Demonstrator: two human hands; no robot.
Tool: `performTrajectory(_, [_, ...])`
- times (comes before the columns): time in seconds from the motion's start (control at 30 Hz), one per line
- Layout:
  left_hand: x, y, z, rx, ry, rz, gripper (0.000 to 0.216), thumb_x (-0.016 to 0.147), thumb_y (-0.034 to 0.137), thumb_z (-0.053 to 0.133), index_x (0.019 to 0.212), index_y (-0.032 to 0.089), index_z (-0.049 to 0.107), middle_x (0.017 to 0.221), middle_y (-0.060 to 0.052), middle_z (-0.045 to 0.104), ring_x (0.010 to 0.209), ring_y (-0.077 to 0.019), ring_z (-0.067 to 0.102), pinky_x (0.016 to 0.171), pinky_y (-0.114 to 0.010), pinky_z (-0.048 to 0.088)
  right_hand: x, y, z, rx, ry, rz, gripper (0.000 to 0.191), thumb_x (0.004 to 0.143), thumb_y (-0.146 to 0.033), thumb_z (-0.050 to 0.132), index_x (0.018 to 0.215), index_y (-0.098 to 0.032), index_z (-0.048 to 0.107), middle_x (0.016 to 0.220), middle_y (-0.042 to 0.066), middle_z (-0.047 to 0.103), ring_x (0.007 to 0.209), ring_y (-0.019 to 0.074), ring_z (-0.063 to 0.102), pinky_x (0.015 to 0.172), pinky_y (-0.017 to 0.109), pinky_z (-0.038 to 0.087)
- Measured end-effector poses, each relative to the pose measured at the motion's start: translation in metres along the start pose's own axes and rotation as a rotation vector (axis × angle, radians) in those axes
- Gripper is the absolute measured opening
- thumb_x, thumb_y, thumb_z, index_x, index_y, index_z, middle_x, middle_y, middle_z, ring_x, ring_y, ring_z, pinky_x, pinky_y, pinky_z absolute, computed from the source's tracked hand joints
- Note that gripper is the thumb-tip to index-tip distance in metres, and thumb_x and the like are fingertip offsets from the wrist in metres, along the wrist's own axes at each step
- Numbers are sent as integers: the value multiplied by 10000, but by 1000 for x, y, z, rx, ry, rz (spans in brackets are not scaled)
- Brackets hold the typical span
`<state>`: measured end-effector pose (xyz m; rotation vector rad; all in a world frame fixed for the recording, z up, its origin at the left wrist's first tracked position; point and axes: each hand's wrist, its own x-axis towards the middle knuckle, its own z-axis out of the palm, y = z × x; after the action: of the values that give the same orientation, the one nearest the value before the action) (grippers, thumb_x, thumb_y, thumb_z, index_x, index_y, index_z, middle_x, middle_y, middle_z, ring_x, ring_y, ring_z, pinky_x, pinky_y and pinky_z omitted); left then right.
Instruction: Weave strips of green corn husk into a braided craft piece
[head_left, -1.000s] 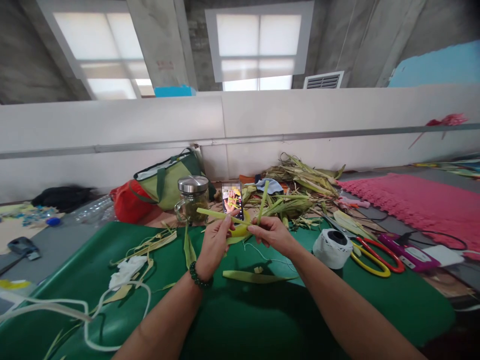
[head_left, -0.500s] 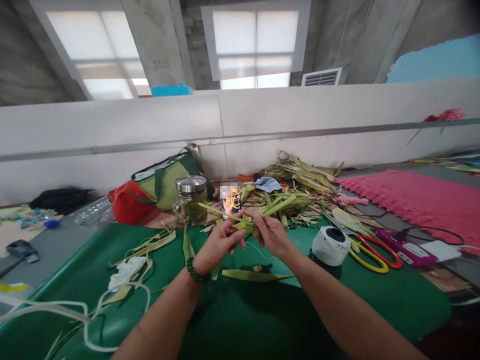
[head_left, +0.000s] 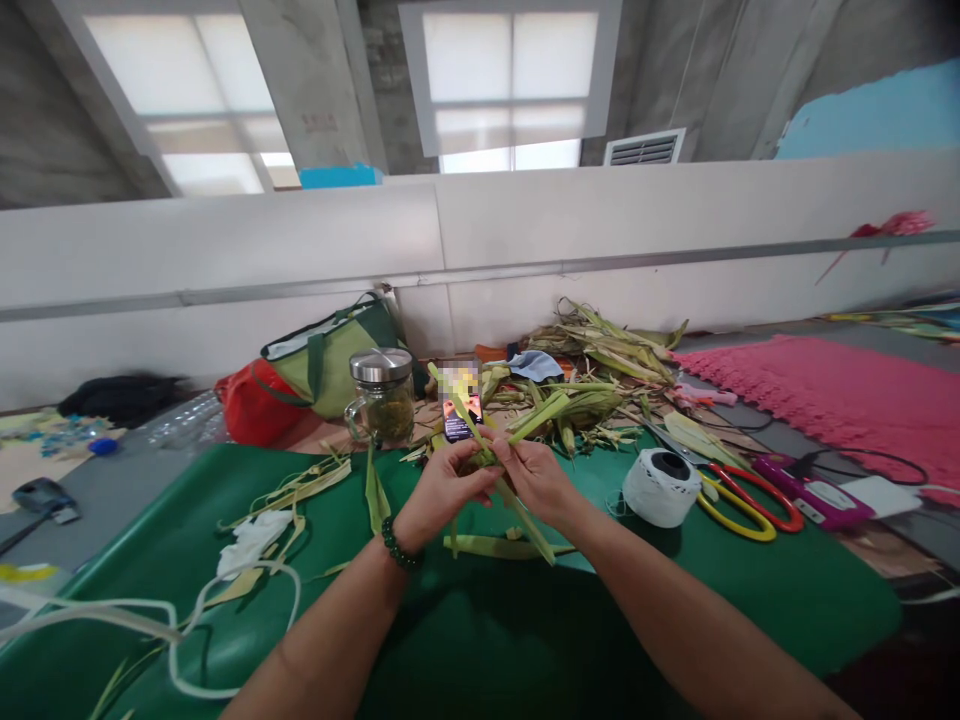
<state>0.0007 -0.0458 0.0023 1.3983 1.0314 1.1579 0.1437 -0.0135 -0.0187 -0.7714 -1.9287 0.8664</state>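
My left hand (head_left: 448, 487), with a dark green bead bracelet (head_left: 400, 545) at the wrist, is closed on several green corn husk strips (head_left: 536, 420). My right hand (head_left: 534, 478) pinches the same strips close beside it, fingertips nearly meeting. The strips cross between the hands and stick out up-left, up-right and down-right; where they cross is partly hidden by fingers. Just below lies a loose husk piece (head_left: 484, 547) on the green mat (head_left: 480, 640). Behind the hands a phone (head_left: 460, 405) stands upright with its screen lit.
A glass mug with steel lid (head_left: 381, 400) stands behind left. Dried husks (head_left: 600, 350) are piled at the back. To the right are a white thread roll (head_left: 660, 490), scissors (head_left: 750, 505) and a pink cloth (head_left: 840, 400). A white cable (head_left: 176, 640) loops at the left.
A husk strip that lay nearly level across my hands now slants from upper left to lower right. My hands have shifted slightly and stay close together.
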Motion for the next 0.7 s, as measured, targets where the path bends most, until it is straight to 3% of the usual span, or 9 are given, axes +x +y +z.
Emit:
performTrajectory(0.17, [-2, 7, -2, 80, 55, -9, 357, 592, 451, 758, 647, 122, 630, 567, 11, 595, 462, -94, 542, 454, -209, 473, 1, 4, -5, 56, -19, 115, 603, 916, -578, 306, 1252, -162, 583, 647, 17, 614, 517, 129, 552, 487, 230, 462])
performTrajectory(0.3, [-3, 8, -3, 99, 58, -20, 370, 631, 465, 729, 573, 129, 586, 513, 23, 560, 421, -92, 545, 436, -203, 452, 4, 5, -9, 121, 6, 126, 585, 895, -588, 355, 1185, -161, 629, 597, 0, 575, 516, 107, 529, 513, 219, 448])
performTrajectory(0.43, [-2, 7, -4, 9, 24, -38, 352, 569, 411, 786, 721, 122, 653, 643, -1, 647, 519, -104, 585, 529, -231, 514, 7, 0, -14, 311, -99, 233, 576, 833, -575, 477, 1191, -142, 600, 590, -9, 574, 484, 107, 522, 469, 225, 445])
performTrajectory(0.57, [-1, 8, -8, 7, 29, -62, 359, 538, 384, 805, 730, 115, 665, 641, -6, 653, 546, -112, 592, 550, -237, 524, 8, -6, -26, 405, -261, 286, 736, 668, -342, 731, 1303, -118, 435, 586, -44, 593, 506, 117, 558, 477, 220, 461])
performTrajectory(0.7, [-1, 10, -13, 53, 136, -45, 336, 556, 387, 794, 692, 120, 643, 617, 4, 640, 521, -112, 588, 529, -237, 521, 6, -8, -34, 413, -305, 275, 586, 668, -256, 719, 1185, -157, 462, 568, -64, 600, 492, 107, 567, 494, 213, 460])
